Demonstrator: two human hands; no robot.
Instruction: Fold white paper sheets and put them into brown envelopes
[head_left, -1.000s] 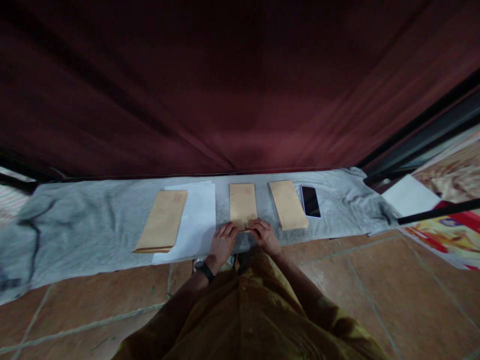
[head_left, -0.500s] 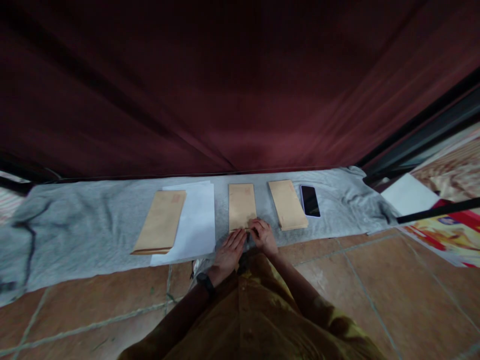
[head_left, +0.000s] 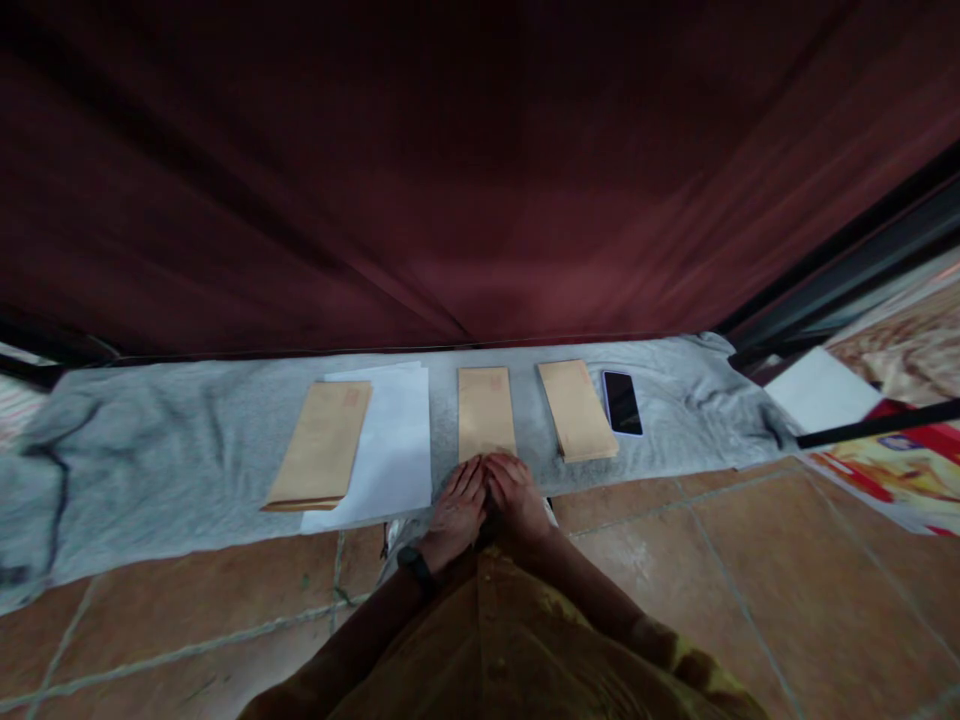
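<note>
A brown paper envelope (head_left: pixel 485 408) lies lengthwise on the grey cloth in front of me. Its near end is covered by my fingers. My left hand (head_left: pixel 459 508), with a dark watch on the wrist, rests on that edge, fingers stretched out and flat. Beside it my right hand (head_left: pixel 517 492) lays its fingers over the same edge, fingertips close to those of the left. To the right is a small stack of brown envelopes (head_left: pixel 577 412). On the left, another pile of brown envelopes (head_left: pixel 321 440) partly overlaps white paper sheets (head_left: pixel 394 435).
A phone (head_left: pixel 622 403) lies right of the envelope stack. The grey cloth (head_left: pixel 187 450) covers a narrow surface against a dark red curtain (head_left: pixel 480 250). Dark metal bars (head_left: pixel 847 240) stand at the right, near a white sheet (head_left: pixel 823 388) and a colourful printed box (head_left: pixel 900 470). Tiled floor (head_left: pixel 675 560) lies below.
My right hand has moved slightly toward me and left, its fingers going from a pinch at the envelope's near edge to lying over it. My left hand has shifted only a little.
</note>
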